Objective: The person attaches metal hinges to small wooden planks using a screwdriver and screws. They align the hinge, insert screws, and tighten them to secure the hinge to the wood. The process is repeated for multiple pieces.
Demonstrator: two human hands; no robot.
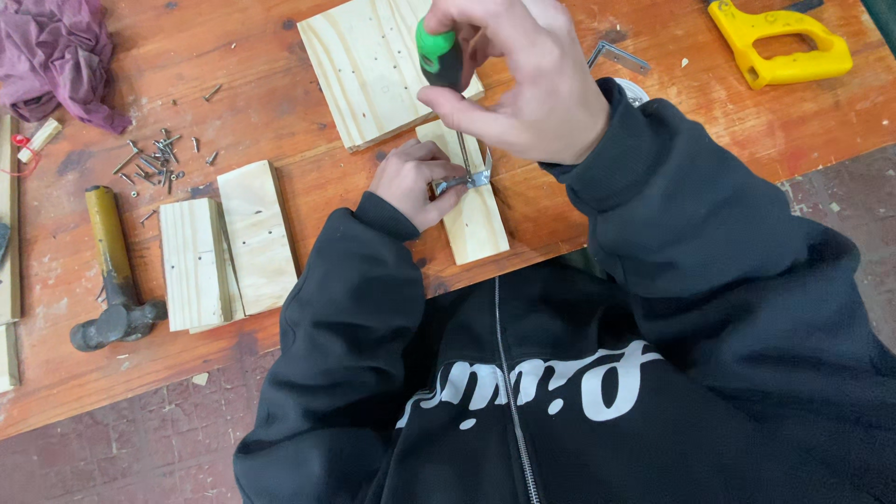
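My right hand (518, 79) grips a screwdriver with a green and black handle (439, 56), held upright with its shaft pointing down. The tip meets a small metal angle bracket (464, 177) lying on a narrow pale wood block (478, 224). My left hand (411, 182) pinches the bracket and steadies it on the block. Both arms wear black sleeves. The screw under the tip is hidden.
A larger pine board (364, 70) lies behind the block. Short wood pieces (229, 243) sit at left, near a hammer (112, 271), loose screws (154, 159) and a purple cloth (56, 51). A yellow saw handle (779, 42) and another bracket (618, 58) lie at right.
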